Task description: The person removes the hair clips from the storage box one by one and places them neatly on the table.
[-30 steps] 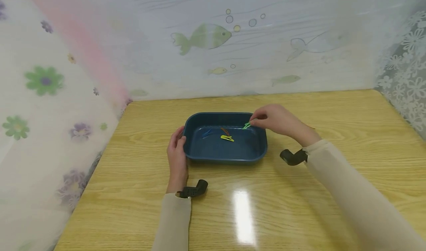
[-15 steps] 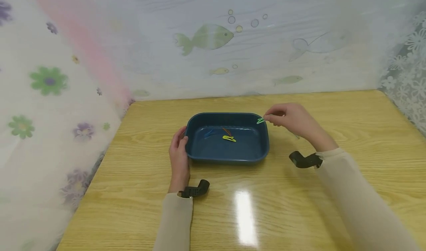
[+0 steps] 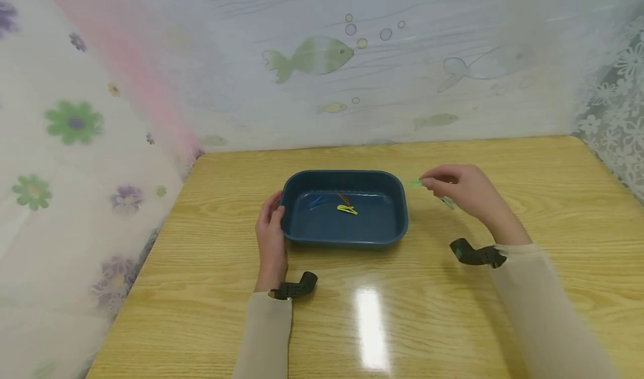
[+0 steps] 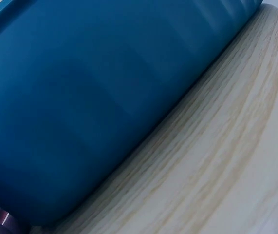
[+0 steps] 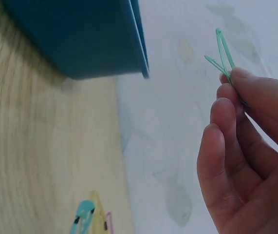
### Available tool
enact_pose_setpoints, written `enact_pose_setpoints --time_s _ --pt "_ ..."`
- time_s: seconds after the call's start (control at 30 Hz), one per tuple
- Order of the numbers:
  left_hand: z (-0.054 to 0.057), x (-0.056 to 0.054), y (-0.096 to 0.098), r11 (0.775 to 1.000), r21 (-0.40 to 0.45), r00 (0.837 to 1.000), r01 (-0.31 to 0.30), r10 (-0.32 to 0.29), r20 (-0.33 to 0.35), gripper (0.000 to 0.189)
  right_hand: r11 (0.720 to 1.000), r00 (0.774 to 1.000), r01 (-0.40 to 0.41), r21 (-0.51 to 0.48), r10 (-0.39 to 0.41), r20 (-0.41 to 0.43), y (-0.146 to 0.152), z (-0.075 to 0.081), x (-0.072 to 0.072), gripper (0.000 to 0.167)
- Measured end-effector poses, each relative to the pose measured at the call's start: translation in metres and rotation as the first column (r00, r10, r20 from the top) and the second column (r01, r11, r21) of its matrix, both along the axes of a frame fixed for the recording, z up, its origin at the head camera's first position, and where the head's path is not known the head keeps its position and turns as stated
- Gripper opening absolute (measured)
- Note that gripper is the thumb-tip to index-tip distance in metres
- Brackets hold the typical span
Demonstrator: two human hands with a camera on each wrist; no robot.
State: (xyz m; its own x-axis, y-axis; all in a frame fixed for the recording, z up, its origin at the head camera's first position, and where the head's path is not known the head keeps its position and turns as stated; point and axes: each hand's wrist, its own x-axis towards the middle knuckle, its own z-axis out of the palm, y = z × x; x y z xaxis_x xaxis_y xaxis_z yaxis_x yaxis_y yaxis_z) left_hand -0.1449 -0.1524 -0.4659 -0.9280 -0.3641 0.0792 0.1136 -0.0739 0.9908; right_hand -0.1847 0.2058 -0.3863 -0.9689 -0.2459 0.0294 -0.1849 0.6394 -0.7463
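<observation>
A dark blue rectangular tub sits on the table. My left hand grips its left side, thumb at the rim; its fingers are mostly hidden in the left wrist view. Inside lie a yellow snap hair clip, an orange-brown clip and a blue clip. To the right of the tub, above the table, my right hand pinches a green snap hair clip between thumb and index finger. The clip is spread apart and points toward the tub.
Beneath my right hand, a teal clip, a yellow one and a pink one show at the bottom of the right wrist view. A patterned curtain borders the wooden table at the back.
Holding the green clip, my right hand has moved from over the tub's back right corner rightward, out past the rim. My left hand stays at the tub's left side.
</observation>
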Motion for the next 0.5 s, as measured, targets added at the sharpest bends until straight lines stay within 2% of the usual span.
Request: enact_pose_setpoints --time_s 0.2,0.5 --pt "0.0 0.0 0.001 1.0 0.003 1.0 -0.002 0.002 -0.003 0.032 0.99 0.996 0.083 -0.113 -0.082 0.019 0.015 -0.013 0.007 0.039" --pt "0.001 0.0 0.001 1.0 -0.013 1.0 -0.003 0.002 -0.004 0.031 0.983 0.989 0.142 -0.119 -0.138 0.046 0.026 -0.025 0.009 0.043"
